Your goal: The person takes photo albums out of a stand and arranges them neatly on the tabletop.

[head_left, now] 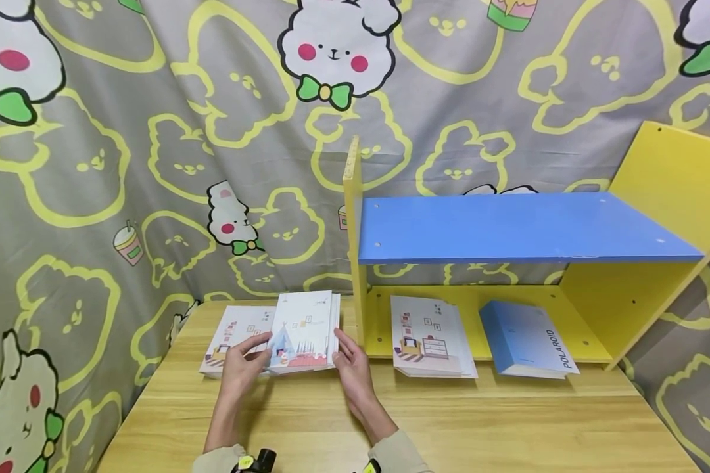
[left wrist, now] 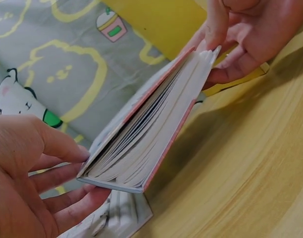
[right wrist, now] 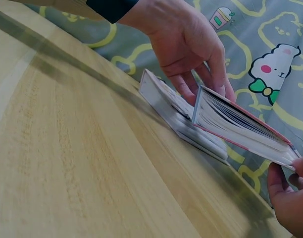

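Note:
A white hardcover book (head_left: 300,325) with a blue tent drawn on its front is held between both hands, above the wooden table. My left hand (head_left: 242,368) grips it at the spine edge, thumb on the cover side and fingers beneath. At the opposite edge, my right hand (head_left: 353,368) pinches the book's cover and pages. In the left wrist view, the pages (left wrist: 156,124) show slightly fanned between reddish-edged covers. Another white book (head_left: 236,322), with a room drawing, lies on the table just left, partly covered by the held one and the left hand.
Right of the hands stands a yellow shelf unit (head_left: 355,263) with a blue board (head_left: 509,226). On its lower level lie a white book (head_left: 427,335) and a blue book marked POLAROID (head_left: 523,338), both jutting past the front edge. A patterned curtain (head_left: 171,164) hangs behind the table (head_left: 449,420).

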A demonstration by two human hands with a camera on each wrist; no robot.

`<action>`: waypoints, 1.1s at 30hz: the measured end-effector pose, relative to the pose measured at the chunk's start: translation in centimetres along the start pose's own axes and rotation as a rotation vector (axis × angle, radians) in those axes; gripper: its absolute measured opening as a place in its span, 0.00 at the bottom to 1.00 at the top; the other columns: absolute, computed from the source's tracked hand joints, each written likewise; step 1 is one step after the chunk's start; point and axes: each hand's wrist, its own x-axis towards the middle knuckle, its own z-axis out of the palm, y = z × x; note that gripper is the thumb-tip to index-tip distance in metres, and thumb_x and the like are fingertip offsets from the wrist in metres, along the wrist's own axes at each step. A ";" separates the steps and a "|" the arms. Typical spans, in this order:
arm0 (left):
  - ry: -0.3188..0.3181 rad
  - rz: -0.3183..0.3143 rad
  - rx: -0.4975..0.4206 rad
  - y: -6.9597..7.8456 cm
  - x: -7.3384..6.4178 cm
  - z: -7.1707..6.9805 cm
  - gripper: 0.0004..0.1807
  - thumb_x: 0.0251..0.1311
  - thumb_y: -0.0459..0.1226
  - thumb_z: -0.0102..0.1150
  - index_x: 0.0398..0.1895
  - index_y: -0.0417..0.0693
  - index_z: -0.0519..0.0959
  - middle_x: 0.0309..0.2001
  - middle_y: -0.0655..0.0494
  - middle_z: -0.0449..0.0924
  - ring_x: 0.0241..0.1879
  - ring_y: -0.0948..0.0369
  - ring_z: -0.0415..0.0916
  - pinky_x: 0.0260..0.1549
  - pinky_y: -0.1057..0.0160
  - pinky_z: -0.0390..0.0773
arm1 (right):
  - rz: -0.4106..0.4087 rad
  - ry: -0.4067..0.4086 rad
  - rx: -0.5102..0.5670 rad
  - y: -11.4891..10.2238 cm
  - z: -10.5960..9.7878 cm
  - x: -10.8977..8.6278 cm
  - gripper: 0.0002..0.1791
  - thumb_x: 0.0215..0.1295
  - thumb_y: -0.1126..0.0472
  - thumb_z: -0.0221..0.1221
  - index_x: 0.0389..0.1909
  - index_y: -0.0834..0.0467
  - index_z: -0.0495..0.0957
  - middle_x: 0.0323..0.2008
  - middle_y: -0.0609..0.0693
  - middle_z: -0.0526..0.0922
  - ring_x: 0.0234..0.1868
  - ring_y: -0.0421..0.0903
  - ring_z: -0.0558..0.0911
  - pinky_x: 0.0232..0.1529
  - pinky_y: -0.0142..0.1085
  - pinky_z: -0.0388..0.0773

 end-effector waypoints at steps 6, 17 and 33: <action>-0.013 -0.013 0.025 -0.2 -0.1 0.2 0.20 0.66 0.26 0.61 0.61 0.32 0.79 0.65 0.33 0.74 0.47 0.52 0.83 0.32 0.70 0.82 | -0.008 0.001 -0.027 0.1 0.0 -0.1 0.32 0.69 0.77 0.49 0.75 0.66 0.63 0.76 0.65 0.59 0.77 0.62 0.58 0.74 0.49 0.58; 0.005 -0.028 0.046 -0.8 0.0 0.7 0.19 0.66 0.25 0.61 0.60 0.33 0.80 0.63 0.32 0.75 0.49 0.48 0.83 0.32 0.70 0.83 | -0.001 0.000 -0.064 0.7 0.0 0.4 0.35 0.66 0.77 0.47 0.76 0.66 0.61 0.77 0.63 0.59 0.78 0.62 0.55 0.76 0.51 0.53; -0.011 -0.042 0.002 -1.4 0.1 1.0 0.20 0.67 0.25 0.60 0.62 0.34 0.79 0.64 0.35 0.75 0.51 0.53 0.81 0.36 0.70 0.84 | 0.001 -0.033 -0.038 1.5 -0.3 0.6 0.40 0.62 0.78 0.46 0.78 0.65 0.56 0.79 0.63 0.53 0.79 0.62 0.52 0.76 0.51 0.58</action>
